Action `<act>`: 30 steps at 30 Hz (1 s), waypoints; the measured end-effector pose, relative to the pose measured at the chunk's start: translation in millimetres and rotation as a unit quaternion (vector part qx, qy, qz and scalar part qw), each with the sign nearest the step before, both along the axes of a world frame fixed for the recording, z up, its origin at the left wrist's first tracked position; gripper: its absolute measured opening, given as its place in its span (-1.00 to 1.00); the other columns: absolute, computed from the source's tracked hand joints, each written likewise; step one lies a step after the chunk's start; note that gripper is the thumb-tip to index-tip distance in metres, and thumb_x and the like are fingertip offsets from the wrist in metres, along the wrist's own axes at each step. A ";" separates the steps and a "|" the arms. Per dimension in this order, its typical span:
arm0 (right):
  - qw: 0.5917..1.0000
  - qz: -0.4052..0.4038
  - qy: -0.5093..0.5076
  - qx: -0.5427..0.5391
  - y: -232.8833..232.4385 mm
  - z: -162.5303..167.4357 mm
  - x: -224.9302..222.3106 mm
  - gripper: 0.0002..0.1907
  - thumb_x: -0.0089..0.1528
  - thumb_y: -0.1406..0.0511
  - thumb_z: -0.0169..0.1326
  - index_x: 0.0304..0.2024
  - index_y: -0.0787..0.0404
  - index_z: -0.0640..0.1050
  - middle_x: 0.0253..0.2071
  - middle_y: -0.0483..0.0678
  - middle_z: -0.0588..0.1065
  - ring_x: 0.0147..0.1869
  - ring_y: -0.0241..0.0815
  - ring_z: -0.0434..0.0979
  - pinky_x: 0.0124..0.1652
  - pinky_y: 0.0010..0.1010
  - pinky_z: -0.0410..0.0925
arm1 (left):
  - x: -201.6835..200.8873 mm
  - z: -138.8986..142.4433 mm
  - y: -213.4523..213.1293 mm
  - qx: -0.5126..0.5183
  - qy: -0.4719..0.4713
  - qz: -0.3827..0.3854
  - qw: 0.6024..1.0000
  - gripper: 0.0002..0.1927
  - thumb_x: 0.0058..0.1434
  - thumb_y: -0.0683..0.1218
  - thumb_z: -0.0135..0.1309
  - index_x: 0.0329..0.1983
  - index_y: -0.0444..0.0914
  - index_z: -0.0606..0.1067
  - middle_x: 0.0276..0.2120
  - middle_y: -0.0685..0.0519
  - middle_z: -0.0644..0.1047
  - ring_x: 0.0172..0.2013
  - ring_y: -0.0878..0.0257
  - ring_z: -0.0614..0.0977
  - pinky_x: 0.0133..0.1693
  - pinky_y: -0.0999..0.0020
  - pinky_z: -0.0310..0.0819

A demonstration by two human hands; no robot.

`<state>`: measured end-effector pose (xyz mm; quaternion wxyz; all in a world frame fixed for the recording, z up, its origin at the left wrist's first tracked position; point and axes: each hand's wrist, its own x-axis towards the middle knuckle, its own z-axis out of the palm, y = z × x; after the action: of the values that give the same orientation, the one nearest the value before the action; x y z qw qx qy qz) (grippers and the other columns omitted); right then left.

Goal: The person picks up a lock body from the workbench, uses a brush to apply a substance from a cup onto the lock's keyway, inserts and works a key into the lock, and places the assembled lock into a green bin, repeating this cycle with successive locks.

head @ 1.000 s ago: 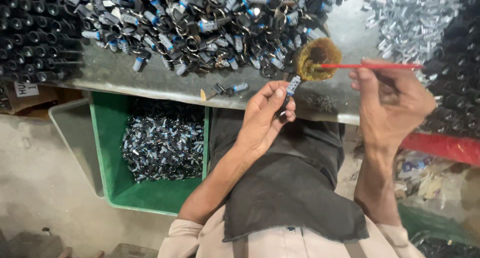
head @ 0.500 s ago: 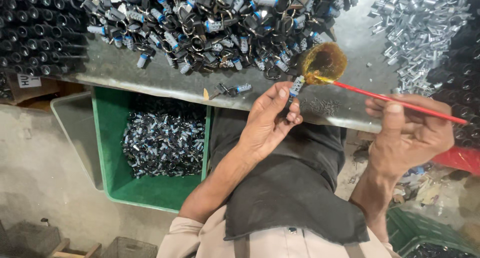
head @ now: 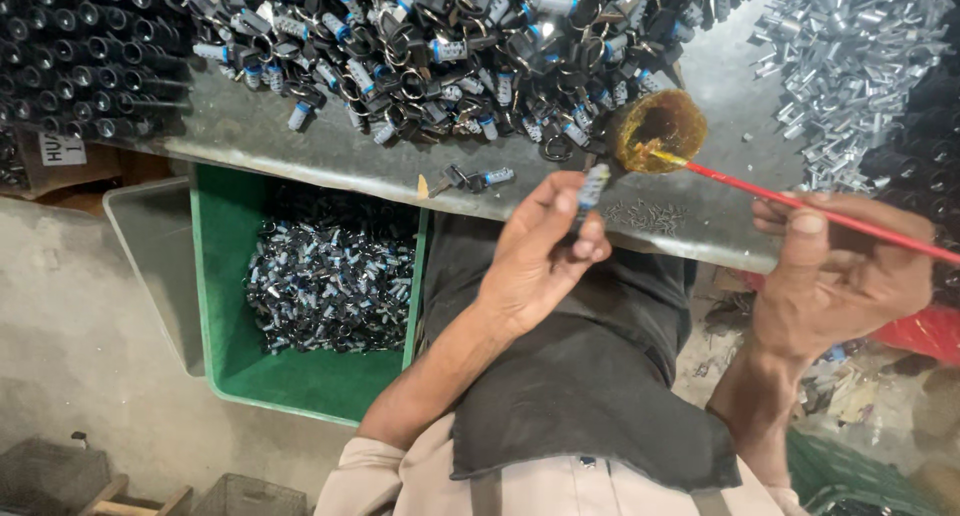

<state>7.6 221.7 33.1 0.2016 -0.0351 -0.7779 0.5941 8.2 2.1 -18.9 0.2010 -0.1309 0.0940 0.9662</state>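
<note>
**Small Cylinder Pinched Upright, Brush Dipped in Amber Pot**

Held in the left hand (head: 540, 261): a small cylindrical part (head: 592, 188), silver and blue-grey, long axis running roughly 1 to 7 o'clock, upper end aimed toward the amber pot (head: 660, 129). Pinched between thumb and fingertips, the remaining fingers curled in beneath, palm turned up, hand mostly closed around the piece. Positioned just over the near edge of the grey table (head: 300, 146), at about 7 o'clock from the pot and close beside it.

Gripped in the right hand (head: 835, 276): a thin red brush (head: 800, 204), long axis lying from 10 to 4 o'clock, tip pointed at 10 o'clock and dipped into the pot's yellowish contents. Thumb pressed on top of the handle, fingers closed under it.

Spread across the table at 12 o'clock: a heap of black and blue-tipped parts (head: 440, 36). At 2 o'clock: a pile of bright metal pieces (head: 850, 56). Lying alone near the table edge: one loose part (head: 470, 180). Below at 8 o'clock: a green bin (head: 300, 381) partly filled with similar parts.
</note>
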 end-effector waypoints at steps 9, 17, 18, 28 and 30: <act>0.907 0.228 -0.209 0.286 -32.0 6.9 -15.1 -0.73 0.29 0.26 0.23 0.04 0.11 0.65 -0.21 -0.02 0.56 -0.19 -0.11 0.59 -0.30 -0.37 0.48 | 18.4 52.3 -167.6 -0.778 0.365 -0.290 0.422 -0.73 0.23 -0.09 0.14 0.00 -0.10 0.63 -0.10 0.07 0.58 0.02 0.02 0.57 0.09 0.06 0.42; 0.892 0.254 -0.104 0.360 -69.2 -43.2 -8.8 -0.64 0.25 0.22 0.28 0.12 0.00 0.65 -0.29 -0.08 0.45 -0.14 -0.04 0.40 -0.15 -0.20 0.35 | 0.7 36.2 -101.5 -0.903 0.243 -0.110 0.337 -0.79 0.19 -0.06 0.24 -0.13 -0.16 0.56 -0.17 -0.01 0.50 -0.07 -0.07 0.54 -0.08 -0.02 0.44; 0.884 0.261 -0.108 0.373 -69.5 -44.5 -9.2 -0.63 0.26 0.21 0.29 0.13 -0.01 0.65 -0.29 -0.08 0.45 -0.14 -0.03 0.40 -0.14 -0.19 0.35 | -9.6 28.7 -87.4 -0.906 0.252 -0.095 0.328 -0.74 0.14 -0.06 0.25 -0.12 -0.18 0.53 -0.17 -0.03 0.48 -0.08 -0.07 0.54 -0.11 -0.02 0.44; 0.848 0.278 -0.015 0.451 -37.2 -101.2 1.1 -0.77 0.34 0.20 0.39 0.03 -0.01 0.68 -0.22 -0.09 0.46 -0.11 -0.10 0.45 -0.04 -0.34 0.34 | -11.8 0.7 -89.7 -0.741 0.253 0.077 0.618 -0.72 0.36 0.02 0.12 -0.02 -0.25 0.44 -0.12 0.04 0.52 -0.05 0.20 0.57 0.03 0.29 0.50; 0.855 0.276 0.019 0.438 -37.4 -117.7 -6.8 -0.78 0.34 0.23 0.37 0.02 0.01 0.67 -0.22 -0.09 0.45 -0.12 -0.11 0.44 -0.05 -0.36 0.34 | -1.0 3.8 -83.4 -0.631 0.207 0.060 0.745 -0.71 0.46 0.02 0.03 0.06 -0.27 0.44 -0.18 0.05 0.51 -0.14 0.31 0.56 -0.03 0.37 0.50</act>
<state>0.9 184.3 -84.6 0.0387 0.2849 -0.9313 0.2238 7.1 -81.3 -15.1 -0.0106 -0.0299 0.7132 0.7002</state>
